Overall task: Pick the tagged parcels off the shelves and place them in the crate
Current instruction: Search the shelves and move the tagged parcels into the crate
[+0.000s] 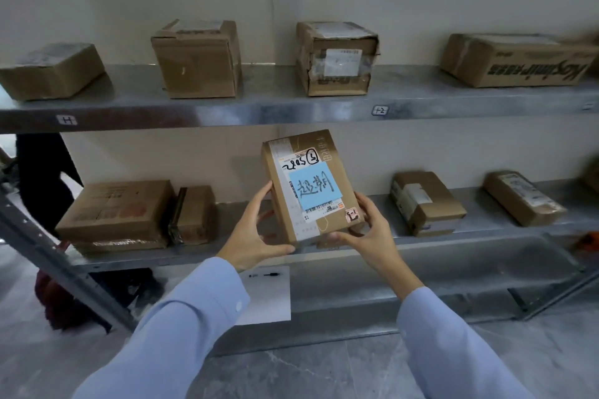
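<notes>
The flat brown cardboard parcel with a blue paper tag (pixel 311 188) is tilted up before the lower grey metal shelf (pixel 476 227), our left grip (pixel 256 232) and right grip (pixel 368 230) curled round its near end. Held so low, it could tip away and fall; no crate shows, it seems.

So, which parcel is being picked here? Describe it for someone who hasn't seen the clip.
Look at the grey metal shelving, in front of its lower shelf. The left hand and right hand hold one flat brown parcel, raised off the shelf. Only it carries a blue note with handwriting.
</notes>
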Demonstrator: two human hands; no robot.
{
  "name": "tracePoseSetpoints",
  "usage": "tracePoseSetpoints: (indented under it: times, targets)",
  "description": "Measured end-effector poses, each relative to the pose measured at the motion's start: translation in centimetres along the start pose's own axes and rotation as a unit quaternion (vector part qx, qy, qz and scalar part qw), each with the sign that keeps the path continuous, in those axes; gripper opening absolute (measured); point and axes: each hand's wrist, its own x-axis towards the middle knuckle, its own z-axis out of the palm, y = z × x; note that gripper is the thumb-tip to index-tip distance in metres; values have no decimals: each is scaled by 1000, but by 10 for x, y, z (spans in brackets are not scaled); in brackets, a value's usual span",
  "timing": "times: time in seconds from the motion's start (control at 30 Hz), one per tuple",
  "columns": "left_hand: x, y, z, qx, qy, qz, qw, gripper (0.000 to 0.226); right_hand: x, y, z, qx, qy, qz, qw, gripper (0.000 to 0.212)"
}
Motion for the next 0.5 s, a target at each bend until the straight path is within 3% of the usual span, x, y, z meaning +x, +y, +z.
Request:
tracePoseSetpoints:
  times: [0.17,0.33,0.5]
  targets:
    - [19,10,13,15,-11,27,999,109,-9,-8,-15,-2,17,-12,1000,97]
    - [44,22,34,5,-76,57,995,102,-22,-9,-41,-1,54,-5,999,101]
    - [64,29,69,-9,-148,80,986,105,-49,-9,-75,24,131,24,991,83]
